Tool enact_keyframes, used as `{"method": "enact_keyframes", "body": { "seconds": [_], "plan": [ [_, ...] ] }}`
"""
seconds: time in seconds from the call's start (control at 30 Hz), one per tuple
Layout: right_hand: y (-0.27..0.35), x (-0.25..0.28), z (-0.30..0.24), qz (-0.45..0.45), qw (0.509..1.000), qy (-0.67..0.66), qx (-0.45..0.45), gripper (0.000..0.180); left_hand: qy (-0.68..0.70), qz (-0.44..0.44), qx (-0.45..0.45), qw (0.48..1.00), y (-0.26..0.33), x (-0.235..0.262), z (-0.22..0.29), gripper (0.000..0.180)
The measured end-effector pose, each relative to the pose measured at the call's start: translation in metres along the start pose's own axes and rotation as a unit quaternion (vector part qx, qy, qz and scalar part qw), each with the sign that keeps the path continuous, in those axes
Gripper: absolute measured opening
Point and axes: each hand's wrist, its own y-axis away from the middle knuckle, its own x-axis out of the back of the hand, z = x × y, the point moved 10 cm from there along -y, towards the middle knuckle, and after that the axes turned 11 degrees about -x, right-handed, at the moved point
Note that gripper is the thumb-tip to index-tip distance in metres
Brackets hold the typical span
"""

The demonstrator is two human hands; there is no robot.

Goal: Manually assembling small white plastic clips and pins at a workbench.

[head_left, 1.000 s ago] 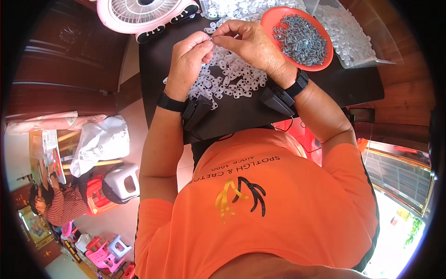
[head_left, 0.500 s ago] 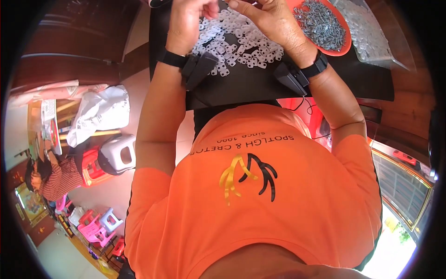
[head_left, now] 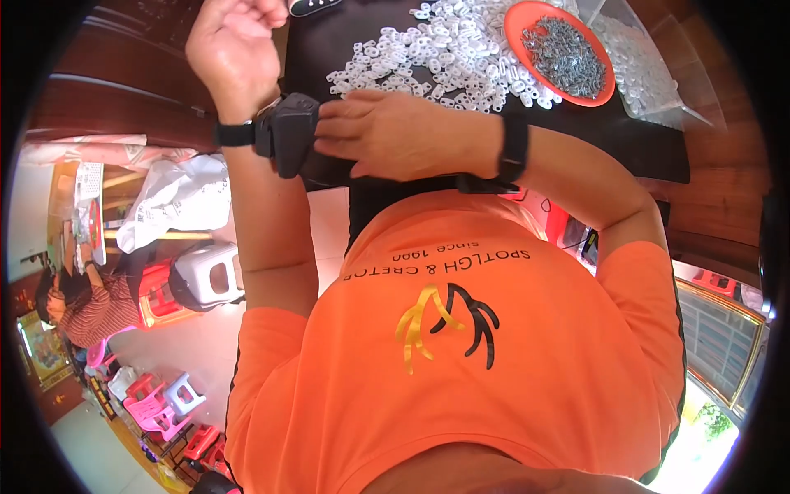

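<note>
At the upper left, my left hand (head_left: 234, 53) is raised beside the dark table with its palm turned up. Its fingers are loosely bent and partly cut off by the top edge; nothing shows in them. A black box-shaped device (head_left: 290, 133) is strapped to that wrist. My right hand (head_left: 391, 133) reaches across, fingers stretched out flat, their tips at the side of the device. Just beyond it spreads a heap of small white plastic pieces with holes (head_left: 448, 58). An orange-red plate (head_left: 514, 33) holds many small grey metal pins or screws (head_left: 568, 62).
A clear bag of translucent pieces (head_left: 646, 70) lies right of the plate on the black table (head_left: 642, 148). A dark shoe (head_left: 313, 6) shows at the top. To the left are a white sack (head_left: 177, 198), stools (head_left: 206, 276) and another person (head_left: 99, 309) in a striped top.
Both hands have come away from above the white pieces. My left hand has moved left, and my right hand has swung left and nearer, to the device on my left wrist.
</note>
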Motion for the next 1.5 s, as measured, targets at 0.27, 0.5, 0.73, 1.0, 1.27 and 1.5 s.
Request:
{"method": "enact_keyframes", "body": {
  "seconds": [0.27, 0.5, 0.73, 1.0, 1.27, 1.5],
  "plan": [
    [-0.026, -0.053, 0.022, -0.026, 0.996, 0.068, -0.043, 0.037, -0.087, 0.099, -0.03, 0.991, 0.031, 0.019, 0.018, 0.013],
    [-0.01, -0.048, 0.079, -0.065, 0.975, 0.132, -0.165, 0.038, -0.105, 0.143, -0.012, 0.984, 0.041, 0.043, 0.01, 0.012],
    [0.018, -0.02, 0.133, -0.023, 0.959, 0.206, -0.196, 0.031, -0.128, 0.158, 0.04, 0.978, 0.05, 0.058, -0.02, 0.012],
    [0.019, 0.003, 0.048, -0.095, 0.983, 0.095, -0.129, 0.05, -0.13, 0.177, 0.09, 0.971, 0.053, 0.064, -0.045, 0.013],
    [0.076, -0.01, 0.022, -0.175, 0.982, 0.005, -0.066, 0.069, -0.133, 0.162, 0.119, 0.971, 0.048, 0.049, -0.064, 0.015],
    [0.064, -0.004, 0.085, -0.125, 0.984, -0.012, -0.13, 0.077, -0.075, 0.234, 0.218, 0.945, 0.067, 0.063, -0.122, 0.017]
  ]
}}
